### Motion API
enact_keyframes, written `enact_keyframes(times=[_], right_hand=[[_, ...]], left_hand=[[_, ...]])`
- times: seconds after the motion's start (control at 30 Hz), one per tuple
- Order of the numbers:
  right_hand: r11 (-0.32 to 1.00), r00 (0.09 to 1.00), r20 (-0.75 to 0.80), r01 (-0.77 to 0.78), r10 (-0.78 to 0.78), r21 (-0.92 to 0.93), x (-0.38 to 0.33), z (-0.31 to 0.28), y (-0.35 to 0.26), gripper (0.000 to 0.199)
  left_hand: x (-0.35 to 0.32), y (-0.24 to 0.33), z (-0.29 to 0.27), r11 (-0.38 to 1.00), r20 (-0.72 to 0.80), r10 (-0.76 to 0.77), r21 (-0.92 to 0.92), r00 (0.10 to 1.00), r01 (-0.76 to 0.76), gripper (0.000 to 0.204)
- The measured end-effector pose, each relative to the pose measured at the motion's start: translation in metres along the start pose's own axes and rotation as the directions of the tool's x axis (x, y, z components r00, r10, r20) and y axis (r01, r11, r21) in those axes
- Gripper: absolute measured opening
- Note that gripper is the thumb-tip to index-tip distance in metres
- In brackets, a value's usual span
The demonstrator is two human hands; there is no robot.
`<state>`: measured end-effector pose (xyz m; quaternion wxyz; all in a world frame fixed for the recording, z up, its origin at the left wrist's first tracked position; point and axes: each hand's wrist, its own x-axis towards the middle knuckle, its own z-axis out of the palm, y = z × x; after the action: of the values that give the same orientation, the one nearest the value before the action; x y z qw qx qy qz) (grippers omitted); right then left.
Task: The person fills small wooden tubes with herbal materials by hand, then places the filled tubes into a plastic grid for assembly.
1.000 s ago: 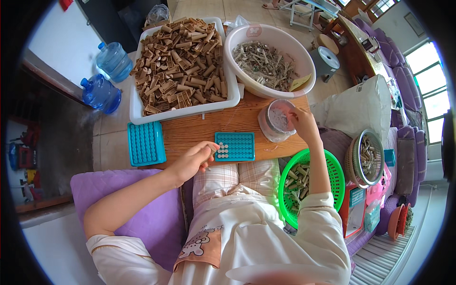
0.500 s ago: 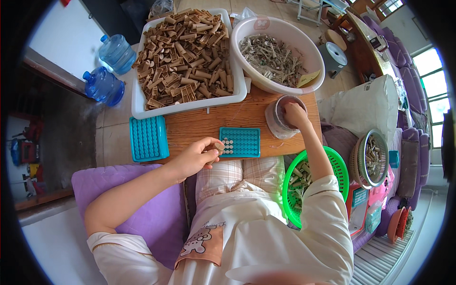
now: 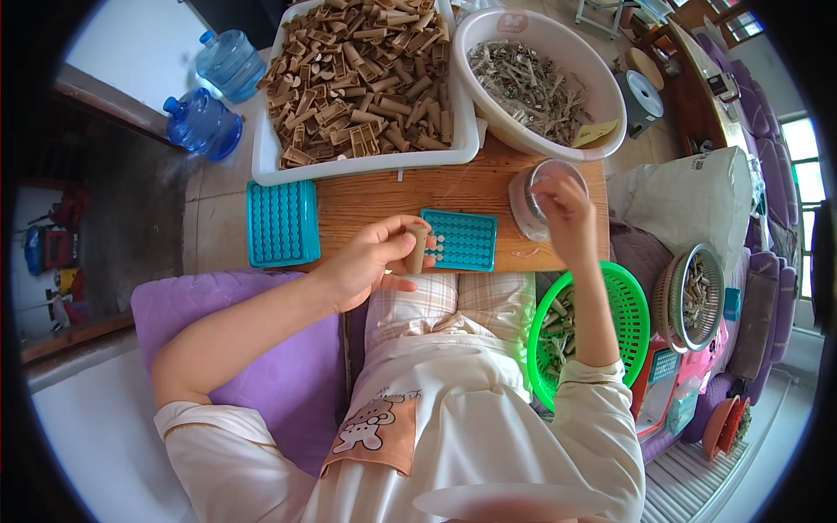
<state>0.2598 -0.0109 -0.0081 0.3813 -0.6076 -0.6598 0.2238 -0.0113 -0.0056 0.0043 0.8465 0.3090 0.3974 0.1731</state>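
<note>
Upright between the fingers of my left hand (image 3: 359, 266) is a short brown tube (image 3: 417, 251), above the table's near edge. Right beside it lies a teal tray (image 3: 471, 242) with rows of round pockets; small pale discs (image 3: 438, 251) sit in its left part. My right hand (image 3: 568, 218) is raised over the rim of a greyish cup (image 3: 525, 207), its fingertips drawn together. Whatever they pinch, if anything, is too small to make out. The cup's contents are mostly hidden by the hand.
On the wooden table (image 3: 366, 200), a white bin (image 3: 384, 167) heaped with brown half-shells and tubes stands far left. Beside it is a pale basin (image 3: 610, 131) of silvery strips. Stacked teal trays (image 3: 283, 225) are at the left edge, a green basket (image 3: 629, 318) at my right.
My right hand has come up out of the cup. My left hand has turned the tube upright, showing more of its side. The whole view has shifted slightly.
</note>
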Motion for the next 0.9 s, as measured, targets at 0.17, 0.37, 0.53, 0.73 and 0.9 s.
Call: enact_keyframes(times=[0.17, 0.37, 0.53, 0.73, 0.9], right_hand=[[0.967, 0.980, 0.016, 0.191, -0.197, 0.166, -0.013, 0.055, -0.047, 0.017], [0.915, 0.971, 0.011, 0.221, -0.239, 0.337, -0.017, 0.089, -0.063, 0.016], [0.904, 0.993, 0.052, 0.073, -0.105, 0.421, -0.018, 0.084, -0.067, 0.014], [0.896, 0.988, 0.132, 0.013, -0.079, 0.443, -0.018, 0.087, -0.062, 0.012], [0.939, 0.948, 0.315, -0.073, -0.039, 0.337, -0.012, 0.085, -0.059, 0.010]], left_hand=[[0.003, 0.000, -0.005, 0.990, 0.019, -0.039, -0.137, 0.999, 0.041, 0.028], [0.000, -0.001, -0.009, 0.966, 0.032, -0.092, -0.240, 0.995, 0.097, 0.030], [-0.003, 0.001, -0.008, 0.956, 0.026, -0.127, -0.264, 0.992, 0.129, 0.031], [0.000, -0.002, -0.010, 0.951, 0.046, -0.134, -0.273, 0.990, 0.142, 0.030], [0.006, -0.004, -0.008, 0.964, -0.044, -0.167, -0.218, 0.985, 0.153, 0.030]])
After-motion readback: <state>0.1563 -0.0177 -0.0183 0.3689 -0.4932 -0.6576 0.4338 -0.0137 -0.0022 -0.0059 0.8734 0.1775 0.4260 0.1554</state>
